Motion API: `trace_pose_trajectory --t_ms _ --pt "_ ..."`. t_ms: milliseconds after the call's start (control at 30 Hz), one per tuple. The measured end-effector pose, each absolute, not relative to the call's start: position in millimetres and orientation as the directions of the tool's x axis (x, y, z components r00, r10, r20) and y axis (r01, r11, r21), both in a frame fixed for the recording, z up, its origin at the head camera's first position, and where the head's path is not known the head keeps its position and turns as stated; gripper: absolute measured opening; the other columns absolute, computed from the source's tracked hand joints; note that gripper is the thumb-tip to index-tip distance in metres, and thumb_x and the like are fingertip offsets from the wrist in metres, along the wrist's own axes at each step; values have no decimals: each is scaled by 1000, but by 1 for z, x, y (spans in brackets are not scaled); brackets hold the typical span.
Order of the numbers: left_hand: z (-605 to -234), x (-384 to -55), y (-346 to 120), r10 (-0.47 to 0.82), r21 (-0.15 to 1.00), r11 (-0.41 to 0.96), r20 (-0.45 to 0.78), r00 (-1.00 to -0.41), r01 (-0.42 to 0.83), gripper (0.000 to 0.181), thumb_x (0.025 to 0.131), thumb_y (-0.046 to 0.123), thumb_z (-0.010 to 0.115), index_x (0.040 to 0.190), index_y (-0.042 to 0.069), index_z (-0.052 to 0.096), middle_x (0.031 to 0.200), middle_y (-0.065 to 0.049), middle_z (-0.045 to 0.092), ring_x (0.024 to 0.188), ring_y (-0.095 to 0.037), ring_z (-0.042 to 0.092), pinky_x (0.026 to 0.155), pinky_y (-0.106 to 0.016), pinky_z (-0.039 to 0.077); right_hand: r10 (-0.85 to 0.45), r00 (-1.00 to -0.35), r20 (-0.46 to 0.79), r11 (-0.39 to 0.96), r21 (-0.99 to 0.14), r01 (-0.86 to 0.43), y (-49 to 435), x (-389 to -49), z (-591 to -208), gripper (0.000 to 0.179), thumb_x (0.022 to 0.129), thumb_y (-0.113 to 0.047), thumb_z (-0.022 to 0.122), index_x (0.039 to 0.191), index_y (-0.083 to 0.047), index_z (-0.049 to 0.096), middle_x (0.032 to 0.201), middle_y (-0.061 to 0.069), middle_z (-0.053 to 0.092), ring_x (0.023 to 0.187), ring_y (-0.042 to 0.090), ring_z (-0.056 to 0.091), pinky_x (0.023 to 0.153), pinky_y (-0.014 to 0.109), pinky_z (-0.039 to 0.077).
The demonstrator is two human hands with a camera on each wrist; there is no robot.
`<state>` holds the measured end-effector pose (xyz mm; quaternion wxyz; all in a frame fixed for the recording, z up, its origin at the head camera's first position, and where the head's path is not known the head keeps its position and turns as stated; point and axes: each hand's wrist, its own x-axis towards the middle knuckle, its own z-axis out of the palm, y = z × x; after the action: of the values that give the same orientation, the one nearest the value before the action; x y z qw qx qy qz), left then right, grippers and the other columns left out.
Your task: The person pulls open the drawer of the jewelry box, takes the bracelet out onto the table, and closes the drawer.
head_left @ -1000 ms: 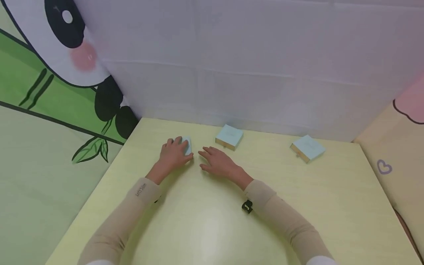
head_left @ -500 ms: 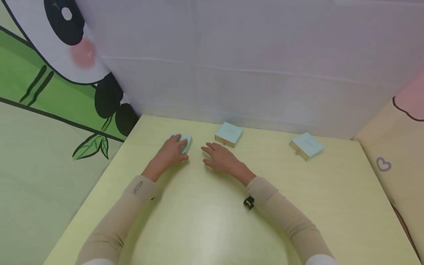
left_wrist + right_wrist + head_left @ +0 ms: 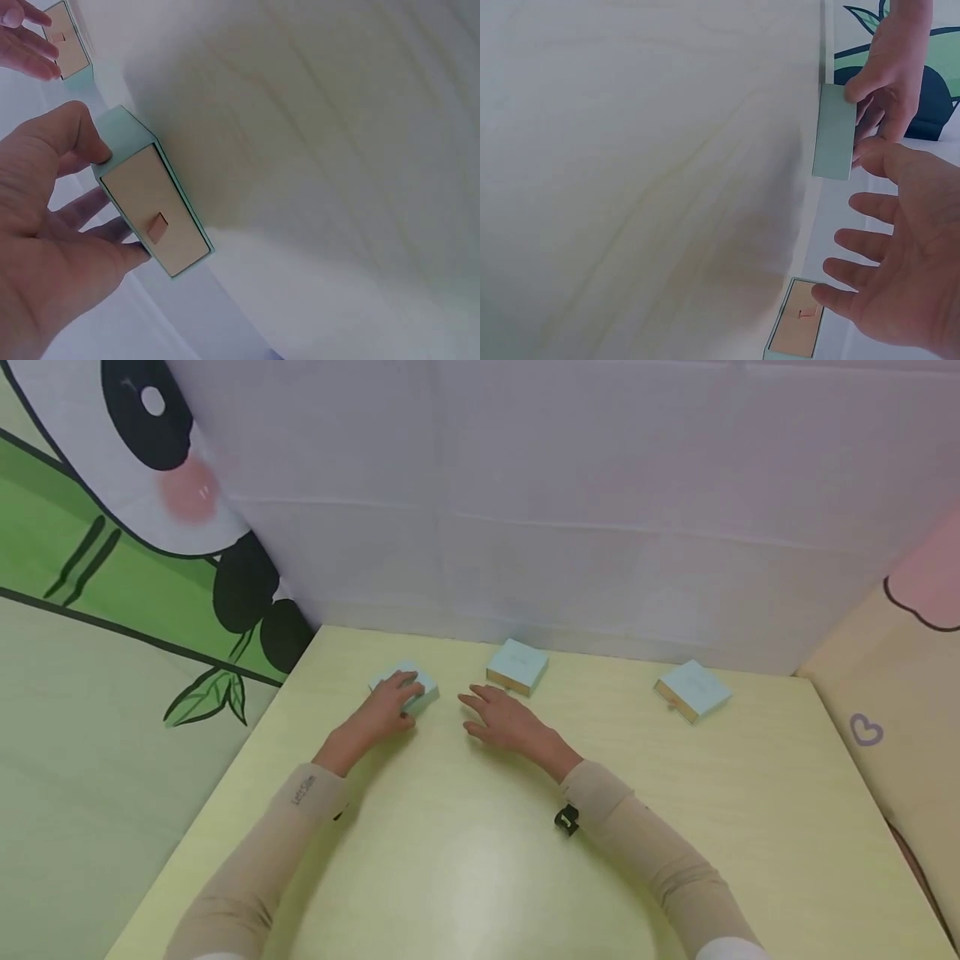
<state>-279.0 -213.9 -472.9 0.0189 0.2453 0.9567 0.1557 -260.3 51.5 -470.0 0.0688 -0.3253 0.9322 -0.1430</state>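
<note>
Under my left hand lies a small pale-blue drawer box at the back left of the table. In the left wrist view, the thumb of that hand presses one end of the box and its fingers bend round the other, pinching it. The wooden drawer front, with a little pull tab, faces the camera and is closed. My right hand hovers to the right, fingers spread and holding nothing. A second drawer box stands just beyond its fingertips.
A third drawer box sits at the back right of the pale yellow table. A white cloth wall rises behind the table's back edge, with a cartoon panda print at the left.
The left hand has drawn back slightly left, and its box has turned, showing more of its top. The right hand has shifted a little right. The other two boxes stay put.
</note>
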Motion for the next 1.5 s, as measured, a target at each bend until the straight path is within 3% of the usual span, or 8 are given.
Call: trace_pose_trajectory --t_ms 100,333,467,633,833,1133,1500 --pt "-473 -278 -216 526 272 814 31 -850 514 47 87 -6 71 132 0 58 153 -29 40 142 -53 34 112 -69 30 -630 -775 -34 741 -326 -588 53 -260 -471 56 107 -34 53 156 -9 41 161 19 35 149 34 33 121 46 28" --pt "-466 -272 -225 622 198 767 1 -783 610 50 85 -11 73 131 0 57 153 -28 42 140 -51 39 111 -64 35 -625 -779 -50 749 -318 -581 58 -261 -471 56 107 -33 52 156 -9 41 161 20 35 149 36 31 121 47 27" --pt "-457 -275 -215 563 163 816 -11 -826 554 46 91 3 73 134 -1 54 151 -28 43 140 -49 40 114 -62 33 -617 -786 -40 758 -300 -579 58 -264 -470 55 107 -34 52 156 -10 41 161 19 35 149 36 32 121 47 27" --pt "-451 -278 -188 338 152 933 -73 -938 325 62 99 30 64 150 2 42 158 -27 33 143 -55 29 114 -68 26 -609 -792 -35 764 -291 -575 60 -267 -468 55 106 -33 53 155 -9 43 160 20 37 148 37 34 120 47 29" --pt "-462 -275 -169 170 82 984 -146 -975 159 77 105 48 47 158 -3 23 163 -31 17 147 -57 16 116 -68 22 -613 -789 -42 773 -240 -588 58 -269 -465 58 107 -36 51 156 -8 40 161 16 36 149 35 32 121 45 28" --pt "-466 -273 -165 158 76 986 -132 -979 149 71 109 44 40 157 -6 25 162 -32 20 145 -59 19 114 -67 27 -602 -797 -43 782 -233 -578 52 -266 -466 60 106 -36 53 153 -1 42 158 16 43 148 35 35 122 44 27" --pt "-462 -271 -174 257 100 963 -70 -964 250 57 107 41 48 150 5 41 154 -26 33 143 -57 27 111 -69 30 -609 -792 -42 779 -219 -588 44 -262 -463 57 107 -37 51 154 -7 42 155 16 46 146 32 40 121 46 28"
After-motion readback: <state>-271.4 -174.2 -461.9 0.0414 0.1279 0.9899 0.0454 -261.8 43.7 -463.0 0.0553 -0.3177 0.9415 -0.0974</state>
